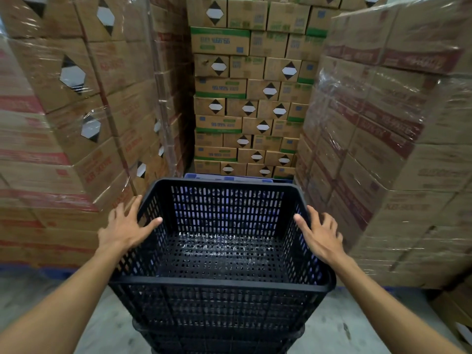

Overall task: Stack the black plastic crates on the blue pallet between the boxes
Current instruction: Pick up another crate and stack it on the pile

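Observation:
A black perforated plastic crate (222, 254) sits open side up in the lower middle of the head view, nested on more black crates (219, 339) beneath it. My left hand (125, 226) lies on its left rim with fingers spread, thumb over the edge. My right hand (320, 232) rests the same way on the right rim. Neither hand has closed around the rim. Behind the crate a strip of the blue pallet (237, 178) shows on the floor between the box stacks; more blue shows through the crate's slots.
Tall shrink-wrapped stacks of cardboard boxes stand close on the left (76, 123) and right (390, 139). A wall of green-striped boxes (245, 98) closes the gap at the back. Grey concrete floor (357, 325) lies under me.

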Demonstrator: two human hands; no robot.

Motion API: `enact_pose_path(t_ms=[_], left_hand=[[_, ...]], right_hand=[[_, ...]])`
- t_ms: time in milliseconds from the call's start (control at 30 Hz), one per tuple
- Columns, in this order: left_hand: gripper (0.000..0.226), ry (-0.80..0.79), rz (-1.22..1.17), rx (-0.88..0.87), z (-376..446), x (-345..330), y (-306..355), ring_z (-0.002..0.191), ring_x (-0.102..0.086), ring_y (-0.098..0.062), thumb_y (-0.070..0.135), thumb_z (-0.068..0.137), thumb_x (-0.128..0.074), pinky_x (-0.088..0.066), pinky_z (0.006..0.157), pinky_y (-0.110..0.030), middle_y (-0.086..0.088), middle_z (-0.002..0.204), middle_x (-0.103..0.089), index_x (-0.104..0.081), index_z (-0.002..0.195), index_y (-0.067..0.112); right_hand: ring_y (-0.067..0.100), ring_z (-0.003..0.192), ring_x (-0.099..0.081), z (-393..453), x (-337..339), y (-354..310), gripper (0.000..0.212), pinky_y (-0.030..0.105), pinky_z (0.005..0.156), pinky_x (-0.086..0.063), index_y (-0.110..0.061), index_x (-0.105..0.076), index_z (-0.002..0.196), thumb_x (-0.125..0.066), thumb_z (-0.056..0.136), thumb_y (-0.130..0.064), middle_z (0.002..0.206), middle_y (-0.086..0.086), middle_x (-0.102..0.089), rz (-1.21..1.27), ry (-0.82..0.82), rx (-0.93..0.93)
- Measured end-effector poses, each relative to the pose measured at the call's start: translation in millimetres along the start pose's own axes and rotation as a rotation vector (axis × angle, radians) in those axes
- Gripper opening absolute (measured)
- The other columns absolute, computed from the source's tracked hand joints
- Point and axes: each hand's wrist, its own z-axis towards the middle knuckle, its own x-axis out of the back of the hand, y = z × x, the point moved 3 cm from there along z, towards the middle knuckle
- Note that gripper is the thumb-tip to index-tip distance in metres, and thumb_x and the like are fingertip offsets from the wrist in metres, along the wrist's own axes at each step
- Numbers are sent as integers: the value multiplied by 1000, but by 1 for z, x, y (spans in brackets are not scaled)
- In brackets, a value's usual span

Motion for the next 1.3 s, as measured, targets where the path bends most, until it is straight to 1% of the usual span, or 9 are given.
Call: enact_pose_path(t_ms=[200, 367, 433, 533, 633, 800, 1067, 1200, 1300], left_hand=[[106, 10, 4, -49, 3, 12, 8, 151, -14, -38, 94, 65, -25, -29, 111, -64, -8, 167, -7, -3, 156, 43], [94, 107, -82, -103, 9, 33, 13, 151, -16, -35, 85, 78, -28, -32, 111, -62, 0, 168, -6, -8, 157, 38], [93, 18, -13, -146, 3, 17, 14, 152, -17, -32, 80, 82, -30, -35, 111, -58, 3, 168, 0, 1, 158, 35], [100, -42, 116, -159, -2, 0, 12, 143, -38, -33, 80, 81, -37, -52, 97, -46, 5, 168, -1, 8, 157, 34], [103, -13, 94, -152, -1, 5, 14, 142, -39, -34, 81, 78, -41, -51, 97, -48, 4, 168, -7, 2, 157, 33], [102, 33, 103, -155, -5, 6, 16, 149, -22, -31, 77, 79, -48, -44, 105, -54, 0, 167, -9, -4, 158, 30], [90, 127, -58, -206, -47, 8, 76, 153, -11, -31, 74, 81, -49, -15, 120, -56, -5, 166, -15, -24, 155, 28], [82, 126, -205, -344, -86, 7, 160, 151, -19, -29, 70, 84, -50, -22, 119, -55, -5, 164, -22, -32, 152, 27], [78, 106, -268, -483, -126, 1, 227, 148, -27, -28, 67, 85, -51, -28, 117, -51, -5, 161, -28, -37, 150, 26]], right_hand=[[31, 152, 3, 2, 13, -9, 99, 63, 116, -7, -40, -8, 154, -3, 70, -91, 165, 11, -3, -96, 3, 46], [21, 153, 5, 8, 44, -23, 104, 56, 119, -4, -28, -7, 158, -3, 75, -91, 167, 0, -1, -79, 211, 137], [17, 153, 12, 2, 25, -18, 105, 52, 121, 0, -22, 0, 158, -5, 77, -89, 167, -2, 8, -121, 140, 140], [23, 153, 11, -8, -3, -5, 104, 54, 122, -5, -22, 6, 158, -18, 78, -85, 167, 1, 12, -33, -47, 48], [27, 153, 4, -7, -1, -5, 97, 58, 118, -15, -23, -6, 158, -20, 82, -81, 167, 3, 11, -104, -8, 59], [32, 151, -10, -19, 7, -7, 91, 59, 114, -19, -22, -32, 152, -16, 83, -79, 165, 12, -10, -82, 107, 114], [29, 141, -28, -52, 23, 20, 78, 53, 109, -26, -31, -43, 141, -18, 83, -78, 153, 4, -29, 41, 120, 171], [24, 131, -45, -74, 55, 52, 56, 47, 104, -33, -31, -48, 136, -30, 95, -64, 139, 1, -47, 138, 201, 141], [24, 125, -53, -100, 79, 88, 51, 50, 106, -39, -24, -52, 135, -38, 97, -55, 134, 4, -56, 228, 287, 101]])
